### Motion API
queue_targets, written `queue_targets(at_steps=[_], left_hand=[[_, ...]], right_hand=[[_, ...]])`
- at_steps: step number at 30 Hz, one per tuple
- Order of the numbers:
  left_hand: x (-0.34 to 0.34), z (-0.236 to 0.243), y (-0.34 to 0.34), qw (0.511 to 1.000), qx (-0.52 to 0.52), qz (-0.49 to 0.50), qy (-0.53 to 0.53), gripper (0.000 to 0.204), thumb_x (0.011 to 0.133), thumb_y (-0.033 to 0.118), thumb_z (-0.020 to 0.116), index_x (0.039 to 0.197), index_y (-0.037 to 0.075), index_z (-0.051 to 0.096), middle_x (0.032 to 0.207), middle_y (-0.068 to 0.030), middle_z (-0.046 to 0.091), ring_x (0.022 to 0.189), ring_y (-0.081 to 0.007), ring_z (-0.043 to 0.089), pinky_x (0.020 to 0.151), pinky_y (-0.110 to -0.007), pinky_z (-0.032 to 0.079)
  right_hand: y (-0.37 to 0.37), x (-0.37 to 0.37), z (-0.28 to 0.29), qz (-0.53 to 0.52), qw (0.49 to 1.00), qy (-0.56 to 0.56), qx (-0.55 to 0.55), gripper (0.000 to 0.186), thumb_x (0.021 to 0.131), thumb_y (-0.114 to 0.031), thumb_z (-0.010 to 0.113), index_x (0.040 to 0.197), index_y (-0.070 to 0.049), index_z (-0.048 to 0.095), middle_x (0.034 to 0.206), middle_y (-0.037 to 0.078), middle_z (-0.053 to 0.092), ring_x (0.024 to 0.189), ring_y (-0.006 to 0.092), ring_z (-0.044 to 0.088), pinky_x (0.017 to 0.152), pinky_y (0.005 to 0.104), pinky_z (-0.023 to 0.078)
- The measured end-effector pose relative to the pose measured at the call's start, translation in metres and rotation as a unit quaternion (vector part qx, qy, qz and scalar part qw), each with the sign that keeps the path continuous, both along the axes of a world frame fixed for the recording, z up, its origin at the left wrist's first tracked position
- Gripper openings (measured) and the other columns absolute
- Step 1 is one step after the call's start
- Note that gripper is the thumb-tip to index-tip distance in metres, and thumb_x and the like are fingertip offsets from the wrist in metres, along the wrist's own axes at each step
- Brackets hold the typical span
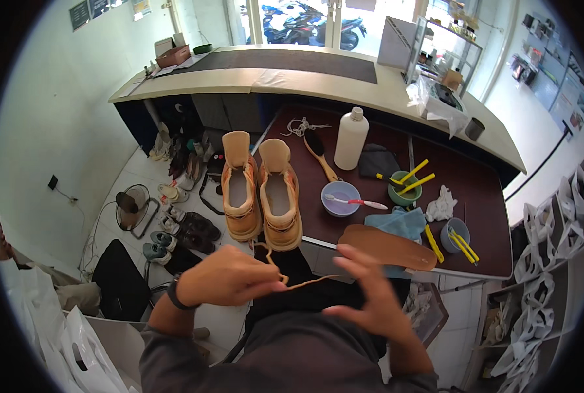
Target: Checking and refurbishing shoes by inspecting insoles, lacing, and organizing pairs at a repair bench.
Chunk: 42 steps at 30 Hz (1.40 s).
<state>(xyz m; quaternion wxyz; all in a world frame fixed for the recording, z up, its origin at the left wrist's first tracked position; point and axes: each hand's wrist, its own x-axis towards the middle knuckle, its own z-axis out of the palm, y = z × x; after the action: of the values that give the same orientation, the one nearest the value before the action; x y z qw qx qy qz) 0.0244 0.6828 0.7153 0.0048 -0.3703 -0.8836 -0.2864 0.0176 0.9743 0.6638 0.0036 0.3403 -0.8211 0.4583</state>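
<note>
A tan shoelace (307, 283) is pinched in my left hand (223, 278), whose fingers are closed. One stretch of the lace loops up from that hand towards the toes of two tan shoes; its other stretch reaches right, towards my right hand (370, 288). That hand is slightly blurred, with thumb and fingers apart, and nothing shows in its grasp. The left shoe (241, 219) and the right shoe (281, 226) stand side by side at the table's left edge, tongues raised and pointing away from me. Brown insole-shaped pieces (387, 247) lie to the right of the shoes.
On the dark red table (436, 164) stand a white bottle (351, 139), a lilac bowl (341, 204) with a toothbrush across it, and a green cup (397, 194) holding yellow-handled tools. A wooden brush (318, 154) leans by the bowl. Several shoes (197, 229) cover the floor at left.
</note>
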Motion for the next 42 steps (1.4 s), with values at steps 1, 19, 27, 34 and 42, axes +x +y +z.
queue_targets(at_steps=[1, 19, 27, 34, 42], left_hand=[[-0.002, -0.002, 0.013, 1.000, 0.006, -0.015, 0.001, 0.020, 0.090, 0.022, 0.065, 0.075, 0.009, 0.061, 0.052, -0.0058, 0.049, 0.044, -0.0239, 0.051, 0.043, -0.035, 0.037], [0.034, -0.062, -0.049, 0.963, 0.151, 0.172, -0.143, 0.023, 0.084, 0.014, 0.067, 0.068, 0.000, 0.058, 0.055, -0.0072, 0.051, 0.045, -0.0183, 0.049, 0.045, -0.028, 0.036], [0.040, -0.073, -0.068, 0.954, 0.161, 0.218, -0.129, 0.034, 0.089, 0.024, 0.064, 0.067, 0.000, 0.055, 0.053, -0.0056, 0.047, 0.045, -0.0140, 0.040, 0.045, -0.029, 0.029], [0.044, -0.077, -0.081, 0.934, 0.192, 0.279, -0.112, 0.041, 0.092, 0.032, 0.063, 0.066, 0.001, 0.053, 0.056, -0.0014, 0.051, 0.050, -0.0091, 0.042, 0.048, -0.026, 0.031], [0.039, -0.080, -0.073, 0.932, 0.178, 0.277, -0.151, 0.038, 0.094, 0.029, 0.061, 0.069, 0.003, 0.052, 0.057, -0.0004, 0.050, 0.052, -0.0078, 0.041, 0.048, -0.025, 0.030]], right_hand=[[-0.027, 0.002, -0.009, 0.039, 0.995, -0.010, -0.088, 0.049, 0.077, -0.025, 0.079, 0.119, -0.007, 0.059, 0.133, 0.015, 0.050, 0.123, 0.0291, 0.047, 0.103, 0.0375, 0.038], [0.052, 0.005, -0.026, 0.097, 0.940, -0.311, -0.103, 0.027, 0.101, -0.024, 0.048, 0.090, -0.001, 0.057, 0.070, 0.004, 0.055, 0.063, 0.0139, 0.050, 0.060, 0.0272, 0.042], [0.079, 0.010, -0.035, 0.060, 0.914, -0.380, -0.126, 0.027, 0.102, -0.024, 0.048, 0.089, -0.002, 0.057, 0.073, -0.001, 0.053, 0.063, 0.0073, 0.043, 0.060, 0.0245, 0.041], [0.091, 0.008, -0.052, 0.096, 0.836, -0.470, -0.266, 0.026, 0.102, -0.021, 0.047, 0.089, -0.001, 0.056, 0.079, 0.000, 0.052, 0.066, 0.0053, 0.043, 0.072, 0.0270, 0.050], [0.092, 0.009, -0.052, -0.026, 0.886, -0.424, -0.186, 0.019, 0.098, -0.016, 0.055, 0.096, 0.000, 0.066, 0.082, 0.000, 0.064, 0.068, 0.0051, 0.055, 0.065, 0.0189, 0.046]])
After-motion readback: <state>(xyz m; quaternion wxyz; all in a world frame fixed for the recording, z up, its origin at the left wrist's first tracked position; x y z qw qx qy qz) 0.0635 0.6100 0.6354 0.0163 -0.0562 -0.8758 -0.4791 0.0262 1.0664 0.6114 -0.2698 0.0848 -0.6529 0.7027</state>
